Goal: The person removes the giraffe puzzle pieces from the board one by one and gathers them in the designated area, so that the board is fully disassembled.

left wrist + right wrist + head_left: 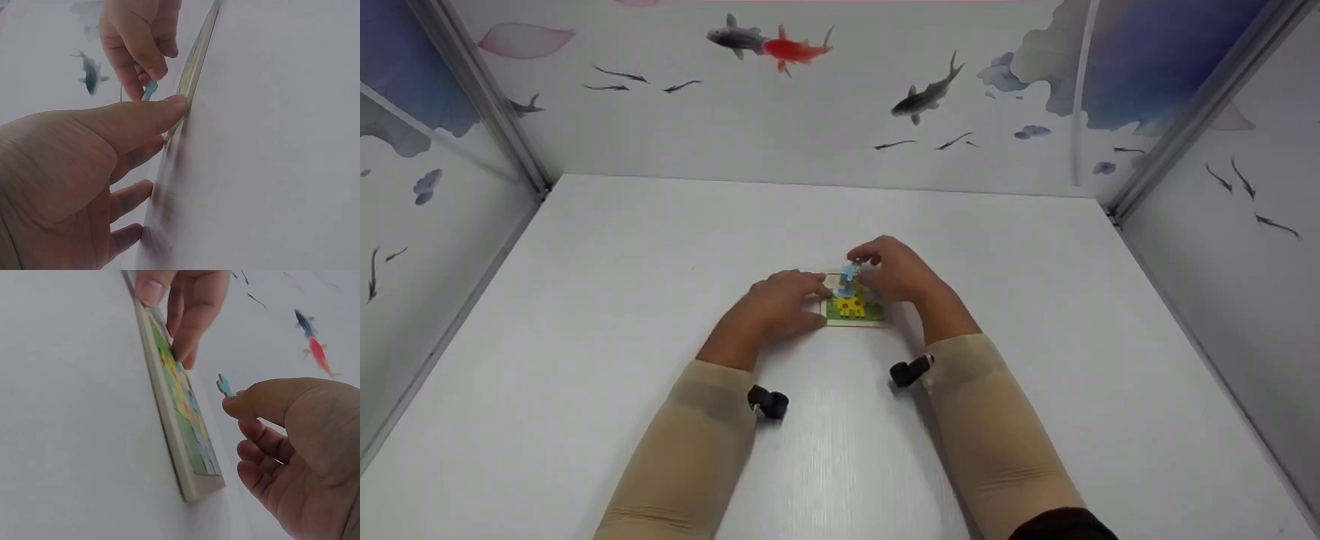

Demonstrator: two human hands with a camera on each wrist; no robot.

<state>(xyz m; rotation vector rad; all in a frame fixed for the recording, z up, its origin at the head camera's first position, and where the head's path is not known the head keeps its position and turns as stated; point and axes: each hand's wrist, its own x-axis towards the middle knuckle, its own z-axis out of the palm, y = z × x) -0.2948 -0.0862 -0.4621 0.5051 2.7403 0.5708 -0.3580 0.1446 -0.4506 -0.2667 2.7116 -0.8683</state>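
Observation:
A small jigsaw puzzle board (855,324) with a pale frame lies on the table, its picture green, yellow and blue. My left hand (785,304) holds its left side, thumb at the near corner and a fingertip over the picture; other fingertips of this hand touch the tabletop in the left wrist view. Above the far part of the board, my right hand (896,271) pinches a light blue puzzle piece (226,386) between thumb and forefinger. The piece stands apart from the board (183,464) in the right wrist view. Part of the picture is hidden by both hands.
The white table (660,247) stretches around the board on every side. Panels printed with fish (795,51) stand along its back and sides. A small black camera sits on each wrist, such as the left one (769,403).

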